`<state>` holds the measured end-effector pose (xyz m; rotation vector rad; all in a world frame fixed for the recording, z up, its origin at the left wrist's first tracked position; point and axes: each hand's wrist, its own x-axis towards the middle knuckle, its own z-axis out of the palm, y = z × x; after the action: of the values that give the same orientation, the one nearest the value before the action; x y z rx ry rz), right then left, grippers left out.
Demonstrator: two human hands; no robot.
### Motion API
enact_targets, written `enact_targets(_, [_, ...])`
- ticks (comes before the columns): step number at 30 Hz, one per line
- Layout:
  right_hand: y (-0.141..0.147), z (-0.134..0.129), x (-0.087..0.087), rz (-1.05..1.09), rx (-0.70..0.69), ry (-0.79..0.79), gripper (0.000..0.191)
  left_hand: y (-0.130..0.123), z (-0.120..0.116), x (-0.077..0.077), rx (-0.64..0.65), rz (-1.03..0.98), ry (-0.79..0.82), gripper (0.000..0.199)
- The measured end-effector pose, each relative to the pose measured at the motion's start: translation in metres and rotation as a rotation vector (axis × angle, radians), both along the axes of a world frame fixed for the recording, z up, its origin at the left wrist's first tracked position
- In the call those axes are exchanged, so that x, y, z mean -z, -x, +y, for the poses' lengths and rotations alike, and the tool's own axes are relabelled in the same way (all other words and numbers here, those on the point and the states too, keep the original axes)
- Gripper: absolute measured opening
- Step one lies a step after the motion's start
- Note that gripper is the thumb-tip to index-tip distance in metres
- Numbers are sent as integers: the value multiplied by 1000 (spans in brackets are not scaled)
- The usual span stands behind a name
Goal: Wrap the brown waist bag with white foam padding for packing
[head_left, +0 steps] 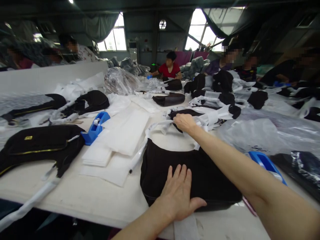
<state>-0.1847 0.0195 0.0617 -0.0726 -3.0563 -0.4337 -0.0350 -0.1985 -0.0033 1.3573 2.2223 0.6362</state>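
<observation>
A black shoulder bag (207,173) lies on the table right in front of me. My left hand (177,193) rests flat on its front, fingers stretched out and thumb to the right. The bag's strap (160,125), wrapped in white material, arches up from its top corners. At the top of that arch my right hand (184,122) is closed around the strap; its fingertips are partly hidden. Just beyond the right hand lies another black bag (191,112) with white wrapping about it.
White paper sheets (127,130) and a blue tape dispenser (96,128) lie to the left, beside a black bag with gold zips (42,143). At right are clear plastic bags (270,133) and another blue dispenser (265,161). Several people sit around the table, one in red (170,70) opposite.
</observation>
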Motion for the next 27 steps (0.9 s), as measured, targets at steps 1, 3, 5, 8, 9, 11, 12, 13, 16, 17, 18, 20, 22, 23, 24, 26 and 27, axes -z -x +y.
enact_targets(1, [-4,-1,9,-49,-27,12,34,0,0,-1,2,6,3,94])
enact_targets(3, [-17,-2,28,-139,-76,36,29,1,1,-8,11,25,20,94])
enact_targets(5, [-31,-3,44,-178,-111,56,29,7,2,-23,46,37,70,94])
enact_targets(8, [-44,-6,50,-156,-118,71,34,30,11,-51,182,51,186,76])
enact_targets(9, [-46,-8,47,-139,-112,76,36,41,16,-60,200,75,221,66])
enact_targets(11, [-47,-14,37,-105,-95,85,37,66,28,-69,67,186,239,46])
enact_targets(12, [-48,-19,30,-90,-89,91,36,78,34,-70,-70,265,205,38])
enact_targets(13, [-49,-24,25,-77,-85,98,35,90,40,-66,-213,343,147,35])
enact_targets(16, [-56,-37,19,-61,-73,124,34,114,54,-41,-447,481,-20,55])
enact_targets(17, [-59,-38,21,-62,-64,136,33,118,56,-30,-445,494,-40,63])
enact_targets(18, [-61,-37,25,-65,-50,149,32,121,58,-20,-423,499,-41,68])
enact_targets(20, [-65,-29,36,-69,-9,174,31,122,59,-2,-369,490,3,71])
enact_targets(22, [-64,-15,47,-71,25,203,33,122,60,6,-317,490,59,66])
enact_targets(23, [-62,-8,52,-77,25,222,33,122,62,7,-287,499,76,64])
enact_targets(24, [-59,-3,57,-84,10,246,32,124,64,6,-249,513,84,63])
enact_targets(26, [-52,2,62,-98,-57,302,28,129,70,1,-167,543,84,63])
enact_targets(27, [-50,1,62,-99,-99,332,28,133,73,-1,-144,554,92,64])
